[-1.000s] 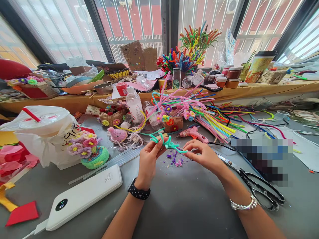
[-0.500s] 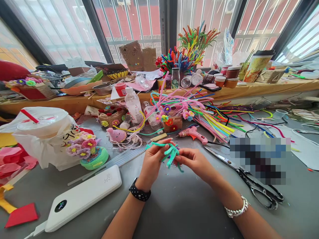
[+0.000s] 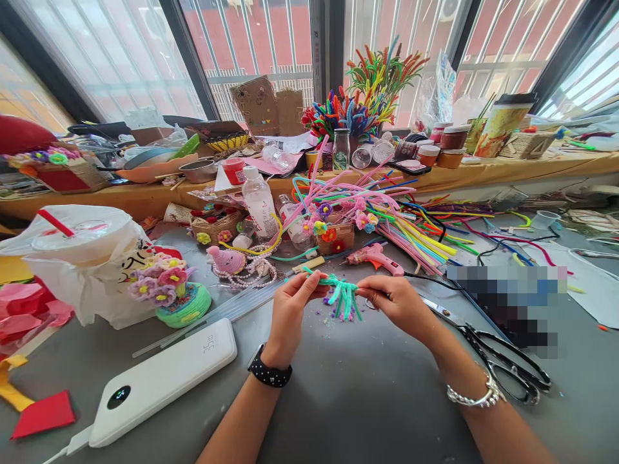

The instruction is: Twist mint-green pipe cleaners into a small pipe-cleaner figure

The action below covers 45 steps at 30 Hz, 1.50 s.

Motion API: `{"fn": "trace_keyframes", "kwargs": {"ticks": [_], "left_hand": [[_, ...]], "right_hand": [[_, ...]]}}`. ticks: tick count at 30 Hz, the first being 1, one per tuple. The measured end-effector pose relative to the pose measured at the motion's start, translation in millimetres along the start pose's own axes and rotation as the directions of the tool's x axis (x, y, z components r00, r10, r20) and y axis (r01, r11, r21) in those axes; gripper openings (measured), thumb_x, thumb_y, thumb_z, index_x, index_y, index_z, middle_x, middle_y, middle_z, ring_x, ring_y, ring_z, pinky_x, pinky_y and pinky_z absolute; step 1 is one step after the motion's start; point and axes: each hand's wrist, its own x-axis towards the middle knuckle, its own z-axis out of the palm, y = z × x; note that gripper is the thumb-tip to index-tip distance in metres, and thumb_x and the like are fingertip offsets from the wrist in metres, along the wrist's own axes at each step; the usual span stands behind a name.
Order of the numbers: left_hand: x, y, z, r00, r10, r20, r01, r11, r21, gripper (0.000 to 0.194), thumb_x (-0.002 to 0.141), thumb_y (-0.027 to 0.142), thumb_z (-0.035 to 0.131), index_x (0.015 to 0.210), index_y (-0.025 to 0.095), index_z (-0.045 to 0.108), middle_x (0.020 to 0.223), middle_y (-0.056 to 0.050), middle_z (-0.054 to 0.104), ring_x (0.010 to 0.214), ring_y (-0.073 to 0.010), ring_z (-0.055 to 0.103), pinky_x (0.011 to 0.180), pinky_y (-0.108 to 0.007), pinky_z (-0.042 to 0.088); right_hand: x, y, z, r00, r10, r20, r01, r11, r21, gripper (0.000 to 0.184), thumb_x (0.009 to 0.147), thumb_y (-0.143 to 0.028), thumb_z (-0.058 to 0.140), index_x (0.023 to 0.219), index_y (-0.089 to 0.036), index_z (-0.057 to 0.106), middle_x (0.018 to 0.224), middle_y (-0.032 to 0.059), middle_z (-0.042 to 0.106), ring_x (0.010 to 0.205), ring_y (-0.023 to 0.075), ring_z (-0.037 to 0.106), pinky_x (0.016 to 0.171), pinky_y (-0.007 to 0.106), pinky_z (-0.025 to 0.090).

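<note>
left hand (image 3: 300, 295): thumb and fingers pinched on one end of the teal fuzzy piece (image 3: 344, 296). right hand (image 3: 395, 299): thumb and fingertips closed on its other side. piece is held between the two hands, above the grey table (image 3: 338, 399), with several strands hanging down from its middle; exact form of the part inside the left fingers cannot be told.

below and around the strands: small purple and pink bits (image 3: 333, 312), scattered on the table. just beyond the right hand: pink glue gun (image 3: 380, 259), lying on its side, nozzle towards the left. beige stick (image 3: 308, 265) on the table beyond the left hand.

right side: black-handled scissors (image 3: 503, 361) beside the right forearm, blades partly hidden by it; dark flat object (image 3: 488, 309) next to them, partly pixelated.

left side: white power bank (image 3: 164, 383) with cable attached; green crocheted pot (image 3: 184, 305) with pink and purple flowers; lidded cup (image 3: 87, 241) in a plastic bag, red straw in it.

further back: loose bundle of coloured fuzzy stems (image 3: 411, 241), a flower-trimmed basket (image 3: 338, 240) near its left part, and a plastic bottle (image 3: 260, 206) standing by a second basket (image 3: 217, 225)
</note>
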Motion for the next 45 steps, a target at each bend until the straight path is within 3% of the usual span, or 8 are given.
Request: {"fn": "trace_keyframes", "kwargs": {"ticks": [8,18,20,23,27,34,39,45], "left_hand": [[3.6,-0.4,-4.5,0.991,0.115,-0.072,-0.114,0.993,0.013,0.019,0.064,0.033,0.067,0.065,0.015,0.061,0.069,0.0,0.064,0.067,-0.0106,0.059,0.068,-0.02,0.046],[-0.5,2.4,-2.5,0.979,0.199,0.031,-0.201,0.976,0.078,0.016,0.076,0.034,0.056,0.077,0.018,0.053,0.091,-0.006,0.066,0.085,-0.0174,0.061,0.077,-0.03,0.045],[0.2,6.4,-4.8,0.931,0.365,-0.005,-0.352,0.902,0.252,0.018,0.071,0.029,0.062,0.087,0.021,0.057,0.101,-0.005,0.063,0.096,-0.0179,0.056,0.085,-0.031,0.041],[-1.1,10.5,-5.2,0.861,0.477,0.179,-0.495,0.698,0.517,0.024,0.063,0.024,0.069,0.086,0.025,0.066,0.104,-0.004,0.063,0.107,-0.0209,0.049,0.098,-0.033,0.028],[-3.3,6.0,-1.5,0.881,0.279,0.381,-0.461,0.685,0.564,0.014,0.068,0.028,0.064,0.081,0.024,0.068,0.083,-0.003,0.068,0.081,-0.0194,0.059,0.083,-0.03,0.038],[-2.5,1.9,0.1,0.931,0.02,0.364,-0.176,0.898,0.402,0.022,0.071,0.034,0.059,0.072,0.013,0.063,0.066,-0.003,0.06,0.063,-0.0134,0.053,0.057,-0.022,0.04],[-3.5,5.5,0.1,0.909,-0.06,0.413,-0.068,0.955,0.288,0.018,0.071,0.031,0.06,0.072,0.013,0.064,0.066,-0.001,0.057,0.062,-0.0103,0.048,0.056,-0.02,0.036],[-3.9,6.0,-2.2,0.856,-0.159,0.492,0.035,0.967,0.252,0.018,0.073,0.03,0.058,0.071,0.013,0.064,0.061,0.001,0.054,0.057,-0.0089,0.044,0.054,-0.02,0.032]], "right_hand": [[-1.2,3.3,-1.1,0.995,-0.065,-0.077,0.059,0.995,-0.078,0.02,0.083,-0.029,0.046,0.08,-0.02,0.064,0.072,0.0034,0.065,0.065,0.0158,0.057,0.059,0.025,0.043],[-3.1,3.2,0.6,0.978,-0.119,-0.171,0.092,0.983,-0.156,0.019,0.083,-0.026,0.048,0.084,-0.018,0.065,0.07,0.0043,0.061,0.064,0.0152,0.056,0.06,0.025,0.042],[-3.1,2.2,0.4,0.986,-0.11,-0.124,0.088,0.981,-0.171,0.02,0.083,-0.028,0.048,0.083,-0.017,0.065,0.068,0.0037,0.059,0.061,0.0141,0.053,0.059,0.025,0.041],[-3.3,0.4,1.6,0.993,-0.101,-0.066,0.09,0.983,-0.16,0.023,0.083,-0.031,0.048,0.082,-0.017,0.066,0.066,0.0032,0.058,0.06,0.0131,0.051,0.057,0.024,0.039],[-4.1,-2.8,4.2,0.994,-0.094,-0.062,0.089,0.993,-0.077,0.023,0.082,-0.033,0.049,0.08,-0.018,0.066,0.065,0.0023,0.058,0.059,0.0124,0.05,0.056,0.024,0.038],[-3.2,-5.8,3.2,0.999,0.016,-0.034,-0.007,0.964,0.265,0.018,0.075,-0.034,0.058,0.078,-0.017,0.061,0.07,0.0009,0.053,0.064,0.0125,0.05,0.057,0.024,0.04],[-3.1,-3.8,4.2,0.993,0.044,0.108,-0.092,0.869,0.486,0.015,0.075,-0.031,0.058,0.082,-0.018,0.059,0.076,0.0011,0.052,0.07,0.0127,0.052,0.06,0.024,0.043],[-2.5,-3.3,2.3,0.999,0.033,0.037,-0.043,0.94,0.338,0.004,0.076,-0.021,0.057,0.075,-0.018,0.06,0.067,-0.0003,0.056,0.064,0.0116,0.051,0.058,0.023,0.04]]}}
